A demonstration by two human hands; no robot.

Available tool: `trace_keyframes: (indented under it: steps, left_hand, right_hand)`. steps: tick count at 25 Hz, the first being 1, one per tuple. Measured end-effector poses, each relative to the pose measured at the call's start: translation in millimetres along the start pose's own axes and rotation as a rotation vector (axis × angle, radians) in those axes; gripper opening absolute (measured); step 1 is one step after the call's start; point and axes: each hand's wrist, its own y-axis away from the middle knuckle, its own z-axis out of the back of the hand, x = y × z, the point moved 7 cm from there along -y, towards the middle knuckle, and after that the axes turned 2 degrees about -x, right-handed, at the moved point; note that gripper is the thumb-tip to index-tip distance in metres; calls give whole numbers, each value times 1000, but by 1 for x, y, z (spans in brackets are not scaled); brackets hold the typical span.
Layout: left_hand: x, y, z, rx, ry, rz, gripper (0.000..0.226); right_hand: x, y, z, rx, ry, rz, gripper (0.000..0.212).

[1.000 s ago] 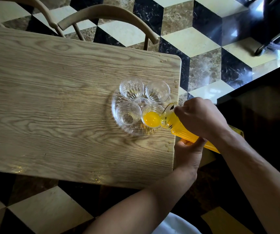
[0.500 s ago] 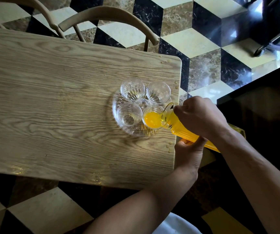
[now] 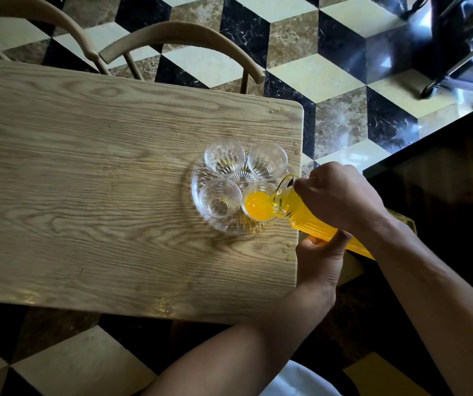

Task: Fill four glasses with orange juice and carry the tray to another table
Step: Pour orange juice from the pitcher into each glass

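Observation:
A round clear glass tray (image 3: 201, 218) sits near the right end of the wooden table (image 3: 86, 181) and carries several small glasses. The near right glass (image 3: 258, 205) holds orange juice; the near left glass (image 3: 219, 198), far left glass (image 3: 224, 158) and far right glass (image 3: 267, 162) look empty. A ribbed glass jug of orange juice (image 3: 301, 212) is tilted with its spout over the juice glass. My right hand (image 3: 341, 195) grips the jug from above. Under the jug, my left hand (image 3: 321, 258) holds its lower side, fingers hidden.
Two curved wooden chair backs (image 3: 178, 38) stand at the table's far edge. Small droplets (image 3: 286, 250) dot the table's right edge. A dark counter (image 3: 444, 181) lies to the right, with a wheeled metal frame (image 3: 458, 67) on the patterned tile floor.
The juice level in the near right glass has risen a little. The jug and both hands stay almost where they were.

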Motion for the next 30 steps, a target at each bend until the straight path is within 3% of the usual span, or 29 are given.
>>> trace_keyframes:
  steps: [13, 19, 30]
  left_hand:
    - [-4, 8, 13, 20, -17, 53, 69]
    - [-15, 12, 22, 59, -67, 53, 54]
    - [-34, 13, 27, 52, -235, 0, 63]
  right_hand:
    - [8, 9, 1, -33, -22, -62, 42]
    - [7, 7, -4, -42, -64, -103, 45]
    - [-9, 3, -8, -77, -221, -97, 43]
